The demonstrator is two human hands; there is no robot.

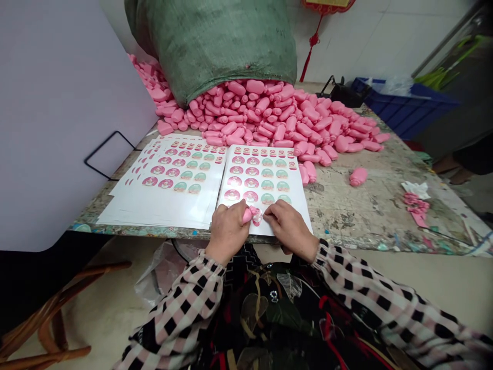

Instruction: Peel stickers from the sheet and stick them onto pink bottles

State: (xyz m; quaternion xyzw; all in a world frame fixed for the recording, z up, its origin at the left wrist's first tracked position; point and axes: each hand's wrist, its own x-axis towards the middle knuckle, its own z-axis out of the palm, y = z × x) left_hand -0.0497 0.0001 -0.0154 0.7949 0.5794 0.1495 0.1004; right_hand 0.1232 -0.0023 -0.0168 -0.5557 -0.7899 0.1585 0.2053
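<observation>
My left hand (230, 226) is closed around a small pink plastic bottle (248, 214), most of it hidden by my fingers. Close to its right side, my right hand (290, 226) has its fingertips pinched at the edge of a pink sticker (257, 217). Whether the sticker touches the bottle I cannot tell. Both hands are over the near edge of a white sticker sheet (298, 221) printed with rows of pink and green round labels and small red ones along the top.
More sticker sheets (154, 210) lie fanned out at the left. Behind them, a heap of pink bottles (265, 115) spills from a green sack (227, 46). A lone bottle (358, 177) and a crumpled tissue (415, 190) lie right. A blue crate (412, 110) stands at the back right.
</observation>
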